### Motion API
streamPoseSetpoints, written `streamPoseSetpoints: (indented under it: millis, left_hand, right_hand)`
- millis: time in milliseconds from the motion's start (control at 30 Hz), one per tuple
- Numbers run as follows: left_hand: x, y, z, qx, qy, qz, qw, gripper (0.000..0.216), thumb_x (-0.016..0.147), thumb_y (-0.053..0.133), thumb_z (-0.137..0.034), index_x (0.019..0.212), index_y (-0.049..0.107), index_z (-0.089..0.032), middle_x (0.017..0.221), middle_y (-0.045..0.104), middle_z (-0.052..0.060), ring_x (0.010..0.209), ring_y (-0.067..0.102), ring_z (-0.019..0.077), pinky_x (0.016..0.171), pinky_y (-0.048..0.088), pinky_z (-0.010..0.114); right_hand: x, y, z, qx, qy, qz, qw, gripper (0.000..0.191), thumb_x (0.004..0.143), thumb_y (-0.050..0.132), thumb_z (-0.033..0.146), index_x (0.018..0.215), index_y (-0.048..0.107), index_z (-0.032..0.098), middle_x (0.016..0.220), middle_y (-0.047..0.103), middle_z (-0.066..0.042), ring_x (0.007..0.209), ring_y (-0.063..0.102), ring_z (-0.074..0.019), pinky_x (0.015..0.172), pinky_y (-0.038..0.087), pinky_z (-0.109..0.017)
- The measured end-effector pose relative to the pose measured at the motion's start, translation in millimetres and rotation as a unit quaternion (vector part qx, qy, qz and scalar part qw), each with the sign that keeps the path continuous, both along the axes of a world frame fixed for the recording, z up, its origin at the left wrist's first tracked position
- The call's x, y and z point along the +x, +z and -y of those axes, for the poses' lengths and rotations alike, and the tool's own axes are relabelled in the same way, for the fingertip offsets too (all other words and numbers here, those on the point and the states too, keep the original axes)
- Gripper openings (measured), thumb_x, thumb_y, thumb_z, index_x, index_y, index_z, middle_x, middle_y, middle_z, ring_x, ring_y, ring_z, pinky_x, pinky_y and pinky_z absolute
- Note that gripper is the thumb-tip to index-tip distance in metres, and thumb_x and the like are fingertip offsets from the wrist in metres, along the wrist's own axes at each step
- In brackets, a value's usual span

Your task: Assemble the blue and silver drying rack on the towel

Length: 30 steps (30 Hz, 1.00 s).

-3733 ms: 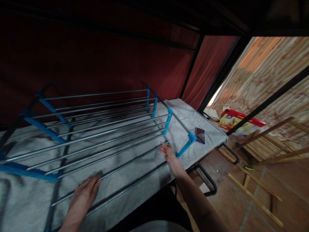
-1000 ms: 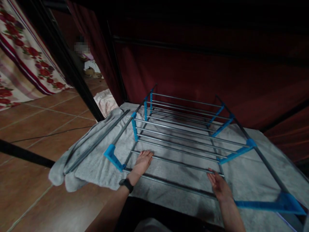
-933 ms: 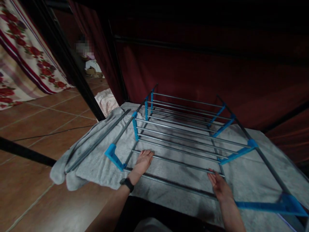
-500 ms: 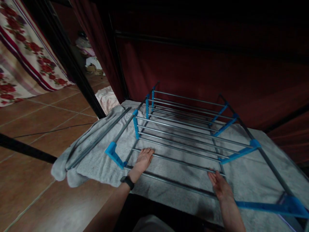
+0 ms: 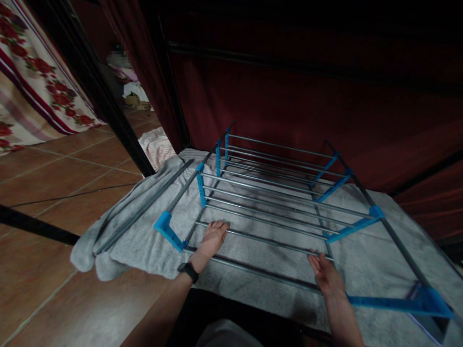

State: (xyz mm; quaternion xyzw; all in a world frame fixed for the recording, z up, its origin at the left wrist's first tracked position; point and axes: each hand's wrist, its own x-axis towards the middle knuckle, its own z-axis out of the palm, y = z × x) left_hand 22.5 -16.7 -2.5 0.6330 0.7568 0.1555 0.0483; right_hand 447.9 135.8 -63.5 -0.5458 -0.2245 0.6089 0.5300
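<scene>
A shelf rack of grey metal rods [image 5: 275, 202] and blue plastic side pieces [image 5: 168, 231] lies on a grey towel [image 5: 365, 262]. My left hand [image 5: 212, 237], with a black watch [image 5: 188, 271] on the wrist, rests palm down on the second rod from the front, close to the rack's left blue piece; its fingers lie fairly flat. My right hand [image 5: 323, 273] is stretched out with its fingertips touching the same rod near its right end. Neither hand holds anything.
Two loose grey rods [image 5: 144, 207] lie on the towel left of the rack. A dark red curtain [image 5: 289, 101] hangs behind. A black post [image 5: 108, 111] stands at the left, with tiled floor [image 5: 54, 193], a floral cloth [image 5: 32, 91] and a distant person beyond.
Since 3.7 s ago my view has swung from the rack's right end to its left end. Over the last second both hands have stayed on the same rod; only the view shifts slightly.
</scene>
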Motion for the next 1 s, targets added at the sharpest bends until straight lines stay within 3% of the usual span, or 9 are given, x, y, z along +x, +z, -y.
streamPoseSetpoints:
  millis: [267,400,567,800,1000]
  left_hand:
    - [-2.3,6.7,-2.4,-0.003,-0.009,-0.012,1.0,0.03,0.095,0.043,-0.023,0.11,0.069,-0.02,0.114,0.069,0.012,0.111,0.061,0.0267,0.099,0.043,0.043]
    - [-13.0,-1.4,-8.6,0.0,-0.03,-0.02,0.999,0.034,0.094,0.041,-0.026,0.11,0.069,-0.018,0.115,0.07,0.014,0.109,0.063,0.0296,0.094,0.046,0.044]
    - [-22.2,-15.7,-14.9,0.012,-0.027,-0.058,0.998,0.041,0.095,0.037,-0.033,0.118,0.066,-0.016,0.117,0.07,0.015,0.11,0.064,0.031,0.095,0.046,0.046]
    - [-24.0,-11.3,-14.9,0.005,-0.045,-0.049,0.998,0.043,0.094,0.033,-0.039,0.108,0.067,-0.016,0.111,0.071,0.015,0.106,0.065,0.0325,0.093,0.047,0.048]
    - [-32.8,-25.0,-17.6,0.04,-0.057,-0.035,0.997,0.044,0.092,0.033,-0.044,0.106,0.067,-0.019,0.112,0.072,0.013,0.105,0.066,0.03,0.094,0.049,0.045]
  right_hand:
    - [-18.2,24.3,6.0,-0.001,-0.03,-0.028,0.999,0.013,0.067,0.076,0.023,0.07,0.063,0.023,0.075,0.074,-0.003,0.073,0.073,-0.0186,0.078,0.064,-0.033]
    - [-28.3,35.8,6.1,0.002,-0.038,-0.037,0.999,0.014,0.068,0.076,0.023,0.072,0.063,0.022,0.07,0.074,-0.002,0.067,0.071,-0.0179,0.075,0.063,-0.033]
    - [-29.9,35.1,5.6,0.022,-0.04,-0.058,0.997,0.01,0.068,0.073,0.023,0.069,0.063,0.022,0.074,0.074,-0.003,0.07,0.071,-0.0175,0.078,0.061,-0.033]
    - [-31.7,35.7,7.2,0.024,-0.048,-0.071,0.996,0.016,0.065,0.075,0.027,0.067,0.059,0.023,0.077,0.074,-0.001,0.071,0.069,-0.0172,0.078,0.061,-0.034]
    - [-33.5,37.6,5.4,0.017,-0.058,-0.078,0.995,0.022,0.064,0.077,0.027,0.068,0.055,0.024,0.073,0.071,0.001,0.069,0.067,-0.0155,0.074,0.061,-0.032]
